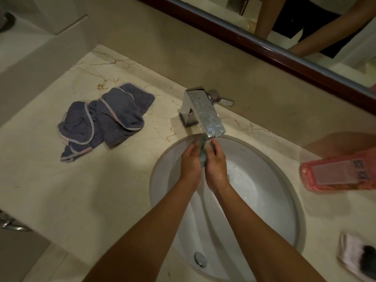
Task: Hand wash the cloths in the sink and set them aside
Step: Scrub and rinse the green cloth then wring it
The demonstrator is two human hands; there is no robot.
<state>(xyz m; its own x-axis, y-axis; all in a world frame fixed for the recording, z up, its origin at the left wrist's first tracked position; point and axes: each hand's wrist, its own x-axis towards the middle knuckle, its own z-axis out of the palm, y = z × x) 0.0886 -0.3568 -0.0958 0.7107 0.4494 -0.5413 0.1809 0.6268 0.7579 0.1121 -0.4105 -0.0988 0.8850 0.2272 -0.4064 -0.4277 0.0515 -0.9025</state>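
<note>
A cloth (pixel 203 152) is being gripped between the left hand (pixel 190 161) and the right hand (pixel 216 162), both curled round it, under the faucet (pixel 205 112) over the sink (pixel 264 159). More grey cloths (pixel 105 119) are being kept on the counter (pixel 61 190), left of the sink.

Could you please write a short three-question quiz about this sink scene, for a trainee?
1. True or false: both hands hold a cloth under the faucet.
2. Where do the grey cloths lie? A) in the basin B) on the counter, left of the sink C) on the faucet
3. Fill in: the bottle lying right of the sink is ____ in colour.

Key: 1 true; 2 B; 3 pink.
</note>
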